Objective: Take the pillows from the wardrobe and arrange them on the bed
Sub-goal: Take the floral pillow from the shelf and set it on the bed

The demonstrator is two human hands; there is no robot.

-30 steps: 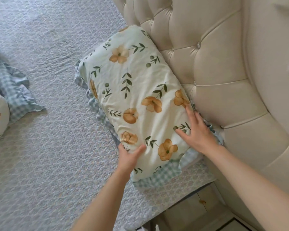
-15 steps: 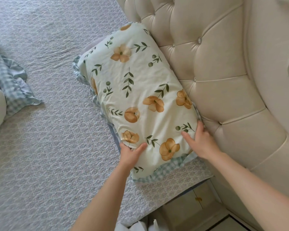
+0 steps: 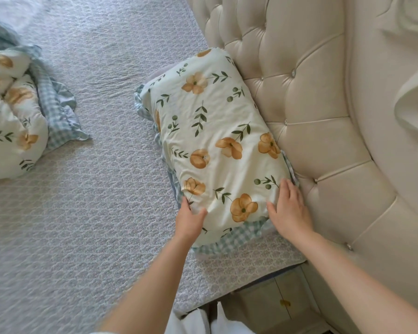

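Note:
A floral pillow (image 3: 212, 141) with orange flowers, green sprigs and a blue gingham frill lies on the grey quilted bed (image 3: 87, 213), its long side against the tufted cream headboard (image 3: 307, 112). My left hand (image 3: 190, 219) grips the pillow's near left corner, thumb on top. On the near right corner rests my right hand (image 3: 288, 210), fingers spread flat beside the headboard. A second floral pillow (image 3: 12, 121) of the same pattern lies crumpled at the left edge of the bed.
The bed's near edge runs below the pillow, with a cream bedside cabinet (image 3: 275, 300) and a strip of floor beyond it. White cloth (image 3: 203, 321) shows at the bottom. The headboard curves round on the right.
The pillow has been pushed closer against the headboard. My right hand slid from the pillow's top to its near right corner, and the view has shifted, showing more of the second pillow.

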